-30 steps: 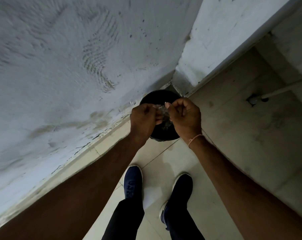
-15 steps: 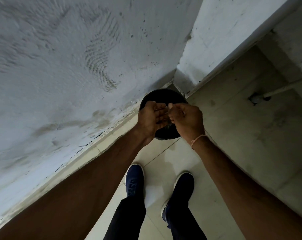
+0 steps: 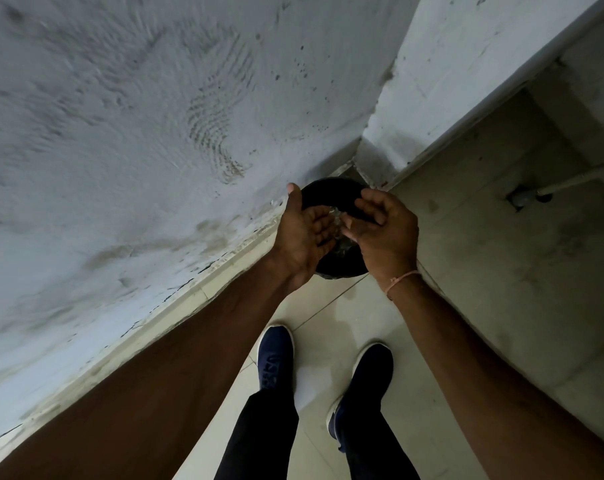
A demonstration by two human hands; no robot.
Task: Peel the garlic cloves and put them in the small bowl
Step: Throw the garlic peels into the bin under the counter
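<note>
Nearest: your two dark blue shoes (image 3: pixel 275 358) on the pale tiled floor (image 3: pixel 369 313). Next: your left hand (image 3: pixel 304 233), palm up, fingers loosely spread, grasping nothing. Beside it, almost touching: your right hand (image 3: pixel 383 230), fingers relaxed and released, a pink thread (image 3: pixel 399 281) at the wrist. Between the fingertips: pale papery garlic skins (image 3: pixel 335 213); whether any clove is among them cannot be told. Directly beneath both hands: a round black container (image 3: pixel 328 194) on the floor in the corner. Farthest: rough grey wall (image 3: pixel 137 116); white pipe (image 3: pixel 577 180) at right.
</note>
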